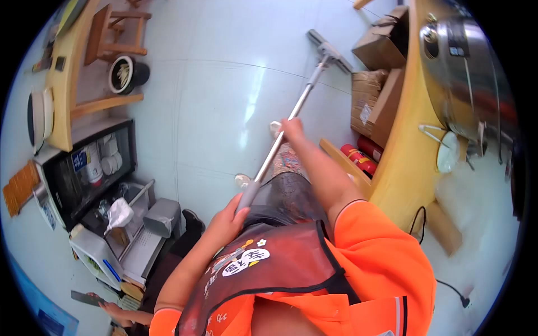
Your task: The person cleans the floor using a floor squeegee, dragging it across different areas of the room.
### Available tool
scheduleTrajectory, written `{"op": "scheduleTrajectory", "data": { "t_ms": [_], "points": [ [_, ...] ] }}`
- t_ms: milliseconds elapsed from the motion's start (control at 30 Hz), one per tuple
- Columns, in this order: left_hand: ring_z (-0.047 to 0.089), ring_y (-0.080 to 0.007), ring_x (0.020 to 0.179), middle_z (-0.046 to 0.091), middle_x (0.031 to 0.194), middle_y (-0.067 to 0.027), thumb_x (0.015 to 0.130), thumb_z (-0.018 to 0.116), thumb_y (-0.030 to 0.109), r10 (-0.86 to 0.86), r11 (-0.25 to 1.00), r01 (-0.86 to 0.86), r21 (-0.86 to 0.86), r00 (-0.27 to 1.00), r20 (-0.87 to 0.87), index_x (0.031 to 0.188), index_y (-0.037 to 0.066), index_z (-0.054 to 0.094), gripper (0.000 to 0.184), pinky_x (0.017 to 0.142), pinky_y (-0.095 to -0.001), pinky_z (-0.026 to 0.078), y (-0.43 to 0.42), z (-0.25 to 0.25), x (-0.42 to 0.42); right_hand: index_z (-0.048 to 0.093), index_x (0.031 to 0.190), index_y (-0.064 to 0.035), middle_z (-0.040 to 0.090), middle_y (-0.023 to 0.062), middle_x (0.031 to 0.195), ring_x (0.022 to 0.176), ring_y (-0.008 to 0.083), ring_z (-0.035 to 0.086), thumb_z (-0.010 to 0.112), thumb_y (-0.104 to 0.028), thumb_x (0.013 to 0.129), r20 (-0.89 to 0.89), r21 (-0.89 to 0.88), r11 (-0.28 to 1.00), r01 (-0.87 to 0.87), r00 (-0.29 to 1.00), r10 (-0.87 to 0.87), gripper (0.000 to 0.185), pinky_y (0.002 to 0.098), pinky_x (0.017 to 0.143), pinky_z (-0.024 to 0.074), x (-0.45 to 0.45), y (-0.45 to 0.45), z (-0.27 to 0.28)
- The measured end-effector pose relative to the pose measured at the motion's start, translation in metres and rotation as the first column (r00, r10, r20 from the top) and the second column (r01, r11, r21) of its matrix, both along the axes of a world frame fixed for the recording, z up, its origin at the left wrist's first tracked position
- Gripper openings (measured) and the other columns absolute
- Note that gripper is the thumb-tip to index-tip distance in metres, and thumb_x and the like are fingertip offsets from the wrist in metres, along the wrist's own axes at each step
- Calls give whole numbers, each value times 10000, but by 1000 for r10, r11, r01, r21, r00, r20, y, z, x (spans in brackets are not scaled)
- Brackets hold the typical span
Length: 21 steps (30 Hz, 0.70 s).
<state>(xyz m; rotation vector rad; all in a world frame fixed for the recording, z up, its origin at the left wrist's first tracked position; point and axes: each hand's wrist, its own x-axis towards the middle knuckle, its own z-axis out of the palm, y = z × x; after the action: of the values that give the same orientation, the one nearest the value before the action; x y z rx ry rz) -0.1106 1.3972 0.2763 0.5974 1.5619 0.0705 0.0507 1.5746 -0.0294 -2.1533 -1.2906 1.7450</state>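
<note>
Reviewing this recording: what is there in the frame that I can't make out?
All in the head view:
Underside of the floor tool's head: turned to the floor.
Stretch of pole within the right hand: covered by that hand.
Body beyond the other person's hand: largely cut off by the bottom edge.
Print on the metal tank's label: too small.

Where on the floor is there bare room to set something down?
The floor between the black bin and the mop is broadly bare. Crowded: the right side, with cardboard boxes and red fire extinguishers, and the lower left, around the black cabinet.
</note>
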Motion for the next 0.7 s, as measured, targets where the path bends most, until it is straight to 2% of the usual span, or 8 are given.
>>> {"op": "scheduleTrajectory", "data": {
  "t_ms": [33,67,133,267,467,533,633,700],
  "points": [
    [624,-314,784,605,878,-234,914,481,299,-5,999,6,-33,1000,7,1325,116,367,465,683,-362,474,20,1,2,586,673,28,573,148,571,449,264,584,503,-186,771,-32,-72,997,34,999,-37,249,362,415,503,12,16,-50],
    [623,-340,793,606,871,-244,916,469,298,-7,998,8,-67,1000,20,1321,102,364,462,682,-390,472,27,1,-1,549,727,35,561,129,591,448,249,577,486,-164,775,-100,-157,977,141,982,-158,214,356,407,502,2,35,4],
    [613,-375,821,610,898,-246,912,472,305,-6,992,13,124,998,-58,1320,90,362,474,696,-415,466,7,-10,-17,506,809,39,559,127,641,469,238,577,466,-145,777,-99,-174,962,209,969,-228,191,358,393,496,-16,43,21],
    [586,-425,880,610,962,-248,907,478,317,39,974,-15,224,994,-106,1335,92,350,500,734,-448,453,-82,-1,-63,495,890,39,572,145,705,529,241,594,453,-120,776,-119,-262,962,77,987,-111,200,357,422,508,-78,-38,39],
    [556,-185,601,571,690,-97,889,522,227,306,948,-315,-38,939,-157,1320,95,415,463,596,-304,443,-299,83,-131,498,846,115,601,223,677,508,295,627,453,-175,841,-190,-456,843,-285,957,221,294,378,392,530,-193,-269,85],
    [565,-177,613,586,705,-103,873,551,211,421,890,-446,-93,884,-205,1304,98,447,457,602,-292,442,-378,119,-146,502,803,119,598,221,665,469,276,612,453,-191,852,-259,-522,755,-398,917,304,318,381,382,530,-222,-355,93],
    [570,-143,636,606,742,-109,865,568,197,402,883,-459,-101,849,-344,1291,75,463,456,609,-271,448,-457,175,-151,471,854,145,594,239,684,502,338,615,456,-156,849,-285,-638,660,-396,918,276,302,433,415,543,-257,-457,127],
    [571,-126,657,625,778,-101,855,587,181,389,859,-490,-149,812,-435,1288,57,463,467,623,-259,453,-482,203,-147,458,904,135,594,245,767,607,379,630,458,-124,842,-343,-679,662,-316,934,94,266,460,497,562,-261,-505,129]
  ]
}}
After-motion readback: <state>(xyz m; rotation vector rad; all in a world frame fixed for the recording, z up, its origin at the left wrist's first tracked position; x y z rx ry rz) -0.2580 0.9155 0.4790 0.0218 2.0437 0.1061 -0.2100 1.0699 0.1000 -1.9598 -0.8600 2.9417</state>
